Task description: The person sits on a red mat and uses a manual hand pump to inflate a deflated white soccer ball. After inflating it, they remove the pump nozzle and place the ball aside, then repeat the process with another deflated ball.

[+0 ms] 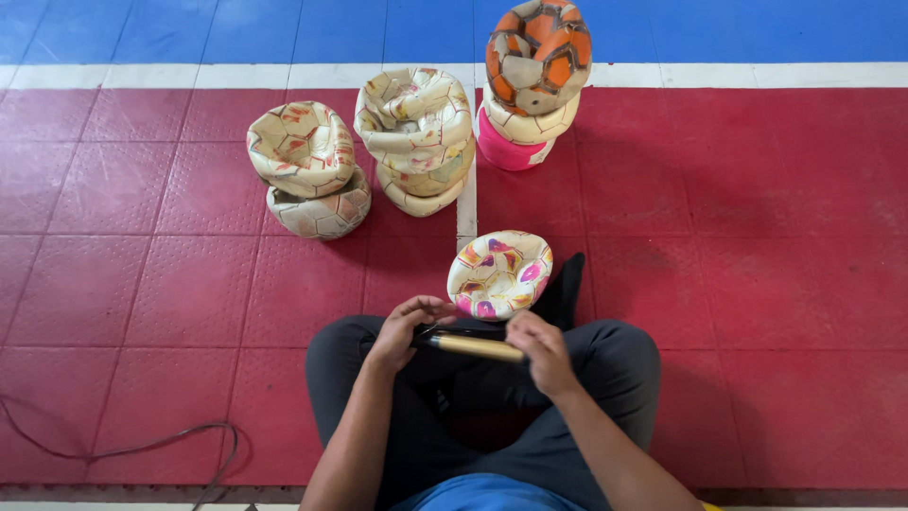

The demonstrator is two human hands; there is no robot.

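While seated, both hands' grip closed on gold pump: left hand, right hand.

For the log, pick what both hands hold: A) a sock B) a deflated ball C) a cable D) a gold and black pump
D: the left hand and right hand each grip an end of the pump over the lap.
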